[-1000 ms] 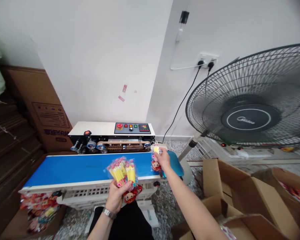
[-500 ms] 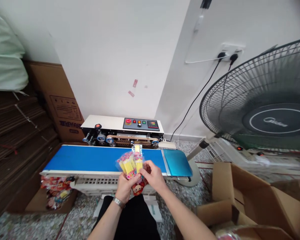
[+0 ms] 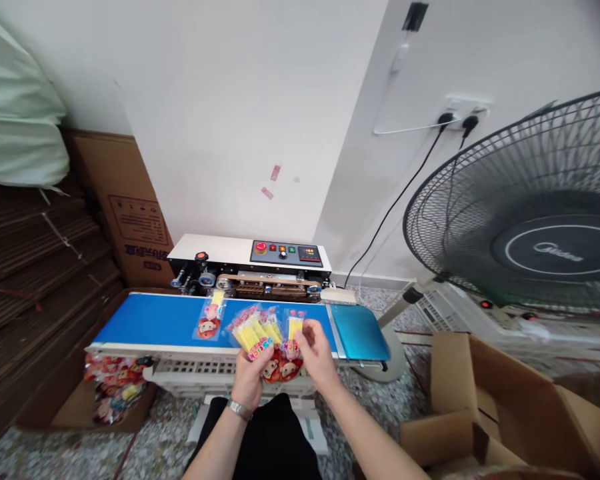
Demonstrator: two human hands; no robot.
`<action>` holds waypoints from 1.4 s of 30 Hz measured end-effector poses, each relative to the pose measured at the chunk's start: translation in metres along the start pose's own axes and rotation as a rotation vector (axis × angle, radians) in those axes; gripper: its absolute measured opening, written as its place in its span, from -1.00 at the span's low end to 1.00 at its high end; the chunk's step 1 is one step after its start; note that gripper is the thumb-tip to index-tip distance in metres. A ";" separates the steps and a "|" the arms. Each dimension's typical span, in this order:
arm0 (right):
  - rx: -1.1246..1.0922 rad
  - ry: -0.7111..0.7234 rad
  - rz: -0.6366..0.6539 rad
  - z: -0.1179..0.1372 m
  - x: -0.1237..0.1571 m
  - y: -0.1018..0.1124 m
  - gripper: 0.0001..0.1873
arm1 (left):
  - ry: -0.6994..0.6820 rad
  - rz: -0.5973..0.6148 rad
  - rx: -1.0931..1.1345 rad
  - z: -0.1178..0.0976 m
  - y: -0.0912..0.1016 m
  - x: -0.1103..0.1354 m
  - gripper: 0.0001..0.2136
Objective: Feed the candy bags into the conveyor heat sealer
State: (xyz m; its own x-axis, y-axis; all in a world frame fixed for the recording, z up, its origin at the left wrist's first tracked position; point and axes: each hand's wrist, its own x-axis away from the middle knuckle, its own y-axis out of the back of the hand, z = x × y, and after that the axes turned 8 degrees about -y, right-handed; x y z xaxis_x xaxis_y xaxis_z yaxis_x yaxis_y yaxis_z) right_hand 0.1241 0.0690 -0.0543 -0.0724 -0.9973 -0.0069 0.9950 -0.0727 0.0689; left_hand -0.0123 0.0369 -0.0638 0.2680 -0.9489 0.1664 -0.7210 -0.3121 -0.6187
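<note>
In my left hand is a fanned bunch of clear plastic packets with yellow sticks and pink lettering inside. My right hand pinches a single packet of the same kind, just right of the bunch. Printed cartoon faces with red hair show at the packets' lower ends. Both hands are over the near edge of the blue conveyor belt. Farther left, one packet lies on the belt, its top end at the band sealing machine.
Filled packets lie in a carton below the belt's left end. Open cardboard boxes stand on the floor at right. A large fan rises at the right, near wall plugs. Flattened cartons are stacked at left.
A packet that was upright at the sealer above my hands is now farther left on the belt. My right hand has shifted slightly right, with a single packet apart from the bunch.
</note>
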 end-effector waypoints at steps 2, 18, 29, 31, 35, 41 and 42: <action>-0.035 -0.024 -0.077 -0.002 -0.013 0.015 -0.70 | 0.027 -0.035 0.013 0.000 0.002 -0.001 -0.61; 0.812 -0.082 -0.271 0.004 -0.091 0.047 -0.63 | 0.072 -0.017 0.018 0.003 0.007 -0.002 -0.60; 0.257 0.110 0.049 0.013 -0.019 0.001 -0.70 | 0.037 0.020 0.048 0.006 0.008 -0.001 -0.59; 0.256 0.106 -0.102 0.006 -0.029 0.012 -0.67 | 0.049 0.001 0.037 0.005 0.008 -0.001 -0.60; 0.552 0.002 -0.360 -0.007 -0.058 0.057 -0.65 | 0.100 -0.023 0.005 0.002 0.009 0.000 -0.64; 0.894 -0.196 -0.504 -0.014 -0.096 0.101 -0.76 | 0.092 -0.011 -0.006 -0.002 0.003 0.002 -0.52; 0.905 -0.200 -0.493 -0.015 -0.100 0.099 -0.77 | 0.095 -0.012 -0.003 -0.002 0.002 0.003 -0.51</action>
State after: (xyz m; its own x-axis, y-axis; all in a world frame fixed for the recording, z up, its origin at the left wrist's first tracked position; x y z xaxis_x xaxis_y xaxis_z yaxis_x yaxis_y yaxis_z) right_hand 0.2313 0.1619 -0.0614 -0.5481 -0.8328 -0.0777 0.4349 -0.3631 0.8240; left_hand -0.0142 0.0335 -0.0635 0.2149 -0.9452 0.2459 -0.7202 -0.3234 -0.6138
